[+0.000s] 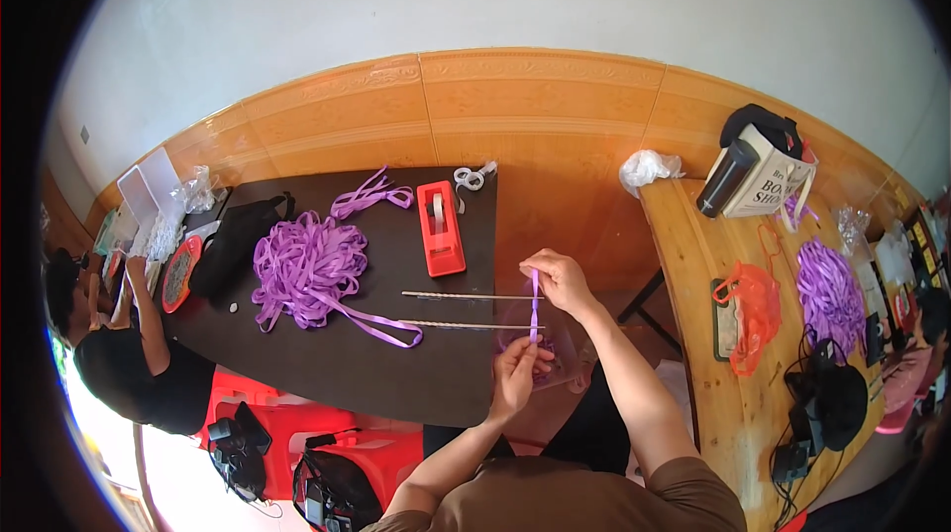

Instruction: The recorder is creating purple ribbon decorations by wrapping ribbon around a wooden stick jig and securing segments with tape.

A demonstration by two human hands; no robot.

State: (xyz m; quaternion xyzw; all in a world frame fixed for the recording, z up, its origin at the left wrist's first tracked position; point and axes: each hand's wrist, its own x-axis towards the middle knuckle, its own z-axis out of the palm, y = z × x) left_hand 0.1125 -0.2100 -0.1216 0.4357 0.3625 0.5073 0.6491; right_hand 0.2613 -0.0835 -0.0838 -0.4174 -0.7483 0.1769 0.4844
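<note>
Between my two hands a short purple ribbon (pixel 535 305) is drawn taut, across the ends of two thin metal rods (pixel 456 294) that stick out past the dark table's right edge. My right hand (pixel 558 279) pinches its far end. Closer to me, my left hand (pixel 517 370) is closed on the near end. A heap of purple ribbon (pixel 310 269) lies on the dark table (pixel 436 373), with one loop trailing toward the rods. Below my hands is a see-through bin (pixel 567 366) with purple bits in it, partly hidden.
A red tape dispenser (pixel 441 230) and tape rolls (pixel 469 178) stand beyond the rods. At left a person (pixel 139 364) works by a red tray (pixel 181 274). The wooden table (pixel 693 235) at right bears a tote bag (pixel 768 175), an orange plastic bag (pixel 753 309) and more purple ribbon (pixel 830 294).
</note>
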